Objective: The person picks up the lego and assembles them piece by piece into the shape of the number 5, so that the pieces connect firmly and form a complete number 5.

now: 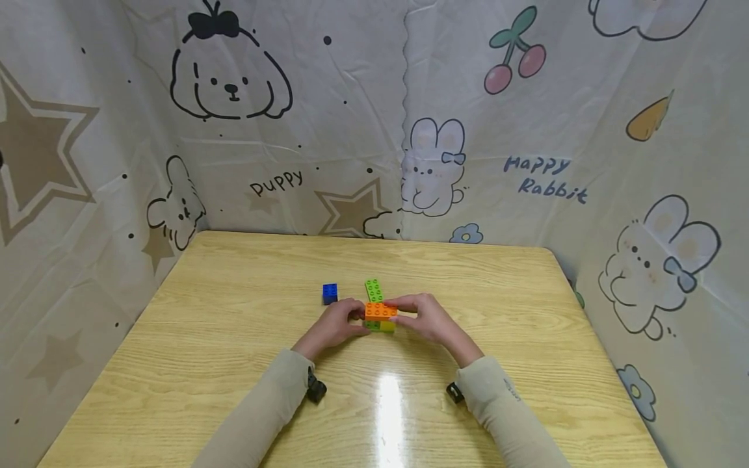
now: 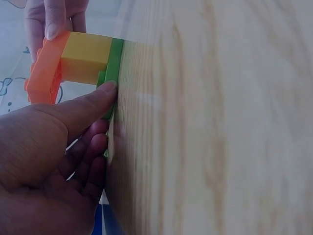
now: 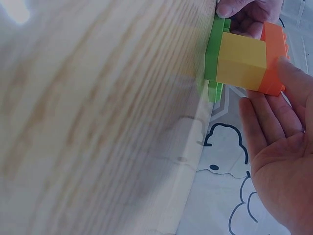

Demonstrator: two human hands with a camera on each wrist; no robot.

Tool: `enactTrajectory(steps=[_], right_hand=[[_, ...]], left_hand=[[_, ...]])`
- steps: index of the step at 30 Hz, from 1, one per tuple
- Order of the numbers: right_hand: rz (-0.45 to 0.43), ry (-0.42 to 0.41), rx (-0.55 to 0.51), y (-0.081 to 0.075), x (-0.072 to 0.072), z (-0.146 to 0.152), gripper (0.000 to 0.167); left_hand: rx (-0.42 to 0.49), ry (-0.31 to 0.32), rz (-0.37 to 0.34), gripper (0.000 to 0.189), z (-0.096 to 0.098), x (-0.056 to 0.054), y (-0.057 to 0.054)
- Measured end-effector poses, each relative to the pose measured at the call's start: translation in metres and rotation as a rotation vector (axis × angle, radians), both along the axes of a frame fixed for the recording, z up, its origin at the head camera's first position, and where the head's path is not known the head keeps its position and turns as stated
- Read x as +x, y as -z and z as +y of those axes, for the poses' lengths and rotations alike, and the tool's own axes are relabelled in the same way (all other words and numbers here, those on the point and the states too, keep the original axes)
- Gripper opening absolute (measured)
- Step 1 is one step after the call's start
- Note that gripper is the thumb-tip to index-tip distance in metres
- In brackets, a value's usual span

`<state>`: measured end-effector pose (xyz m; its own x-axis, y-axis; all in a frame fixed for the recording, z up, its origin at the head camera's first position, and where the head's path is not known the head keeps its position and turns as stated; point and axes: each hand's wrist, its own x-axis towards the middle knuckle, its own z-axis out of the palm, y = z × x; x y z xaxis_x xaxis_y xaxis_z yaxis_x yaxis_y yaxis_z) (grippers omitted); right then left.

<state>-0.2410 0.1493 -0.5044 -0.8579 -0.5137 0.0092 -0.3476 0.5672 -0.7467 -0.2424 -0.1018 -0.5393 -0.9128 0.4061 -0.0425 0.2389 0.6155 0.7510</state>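
A yellow block [image 3: 241,61] stands on one end of a thin green brick [image 2: 114,63] lying on the table. The orange brick [image 1: 380,311] sits over the yellow block, its far end jutting out past it toward my left hand [image 1: 339,322]. That hand grips the green brick's bare end, thumb at the near edge and fingers curled behind. From the other side my right hand [image 1: 426,317] pinches the orange brick between thumb and fingers. Just beyond the stack is another green brick [image 1: 374,290], studs up.
A blue brick [image 1: 330,292] stands on the wooden table [image 1: 251,273] to the left of the stack. Printed cloth [image 1: 351,117] hangs behind and along both sides of the table. Dark wrist devices [image 1: 316,389] are strapped at both sleeves.
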Motion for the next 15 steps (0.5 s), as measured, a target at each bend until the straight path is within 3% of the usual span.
enactTrajectory(steps=[15], right_hand=[[-0.009, -0.006, -0.013, 0.0015, -0.0008, 0.0008, 0.038]], left_hand=[[0.031, 0.025, -0.012, 0.03, -0.0066, 0.001, -0.0049]])
